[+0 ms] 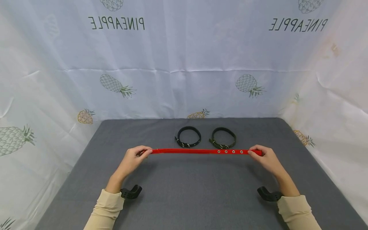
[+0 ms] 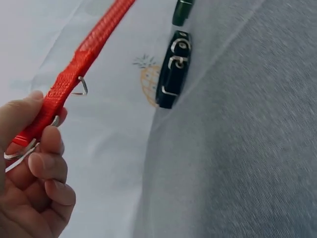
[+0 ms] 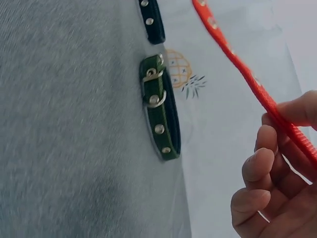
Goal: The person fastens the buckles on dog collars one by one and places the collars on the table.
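Note:
A red collar [image 1: 187, 151] with metal eyelets near its right end is stretched straight between both hands, above the grey table. My left hand [image 1: 134, 158] pinches its buckle end between thumb and fingers. In the left wrist view a metal buckle [image 2: 22, 154] pokes out by the fingers, and a small metal ring [image 2: 81, 87] hangs from the strap. The plain tip is pinched by my right hand [image 1: 266, 156], just past the eyelets. Behind the strap two buckled collars stand as loops: a black collar [image 1: 180, 131] on the left and a dark green collar [image 1: 235, 138] on the right.
The grey table [image 1: 195, 191] ends at a white curtain [image 1: 178, 95] printed with pineapples, which also hangs along both sides. A black wrist mount [image 1: 131, 192] sits on the left wrist, and another black mount [image 1: 268, 194] on the right.

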Available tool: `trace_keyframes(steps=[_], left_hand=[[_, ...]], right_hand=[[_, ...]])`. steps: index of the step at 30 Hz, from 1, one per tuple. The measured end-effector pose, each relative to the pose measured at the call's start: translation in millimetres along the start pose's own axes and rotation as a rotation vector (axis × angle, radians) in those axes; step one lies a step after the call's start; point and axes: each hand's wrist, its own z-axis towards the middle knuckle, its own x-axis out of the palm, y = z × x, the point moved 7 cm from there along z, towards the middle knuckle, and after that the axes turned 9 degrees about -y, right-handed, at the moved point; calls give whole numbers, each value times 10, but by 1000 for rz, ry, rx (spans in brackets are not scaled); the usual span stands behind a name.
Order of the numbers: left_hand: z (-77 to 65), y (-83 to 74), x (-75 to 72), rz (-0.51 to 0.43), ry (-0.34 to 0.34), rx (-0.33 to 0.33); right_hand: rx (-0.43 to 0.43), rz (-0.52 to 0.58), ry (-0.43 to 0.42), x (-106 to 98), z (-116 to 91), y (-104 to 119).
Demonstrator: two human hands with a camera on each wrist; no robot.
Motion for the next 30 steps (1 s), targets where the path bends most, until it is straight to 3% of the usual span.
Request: trace_keyframes(steps=[8,15,21,30], left_hand=[[59,-168,-8,-10,-74,47],[123,-307,46,-50,-120,95],[164,-421,130,-115,-126,137],[195,-625,248,-183,-108,246]], right_hand=[[-15,112,-50,11,29,185],[-47,349,-60,76,59,378],[-89,560,-10,198,84,518],[-97,606,11,358,124,686]])
